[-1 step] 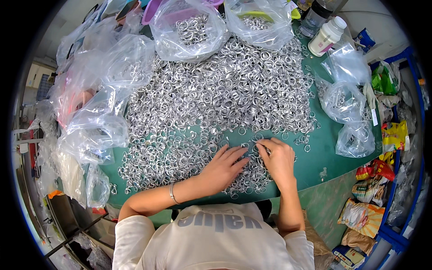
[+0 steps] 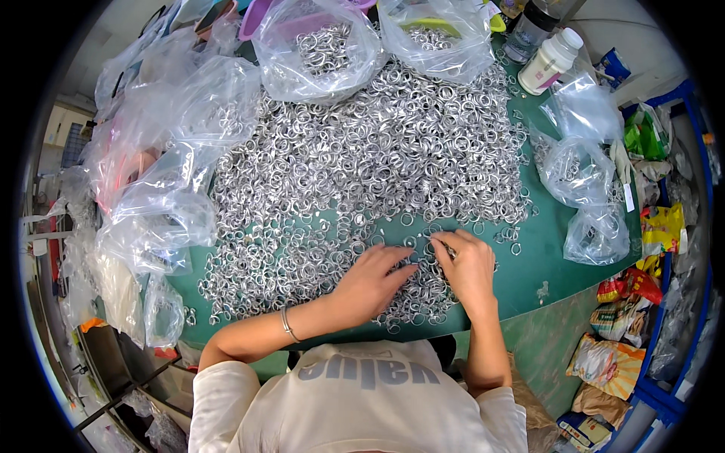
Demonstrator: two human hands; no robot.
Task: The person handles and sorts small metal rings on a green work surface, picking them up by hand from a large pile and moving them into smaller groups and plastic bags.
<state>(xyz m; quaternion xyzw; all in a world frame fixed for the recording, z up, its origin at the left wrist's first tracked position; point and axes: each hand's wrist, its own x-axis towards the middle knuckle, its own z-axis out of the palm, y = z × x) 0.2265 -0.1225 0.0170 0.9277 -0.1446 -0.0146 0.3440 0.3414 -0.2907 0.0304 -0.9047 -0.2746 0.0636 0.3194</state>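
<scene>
Many small silver metal rings [image 2: 423, 143] lie in a thick heap over the table. A thinner spread of loose rings [image 2: 264, 272] lies nearer to me, on the left. My left hand [image 2: 371, 283] rests over its right end, fingers reaching right and the thumb held apart from them. A metal bangle [image 2: 287, 323] circles that wrist. Just to the right, my right hand [image 2: 468, 268] hovers at the rings with its fingers bent and thumb and index close together. What may be between those fingertips is too small to make out. A few rings lie between the two hands.
Clear plastic bags of rings [image 2: 321, 83] stand at the back in purple and green containers. More plastic bags [image 2: 158, 219] crowd the left edge. At right are a white bottle [image 2: 550, 62] and knotted bags [image 2: 578, 172] on the green table [image 2: 547, 241]. A blue shelf [image 2: 683, 302] holds colourful packets.
My left hand's fingers have drawn closer together and shifted slightly. My right hand stays almost in the same place.
</scene>
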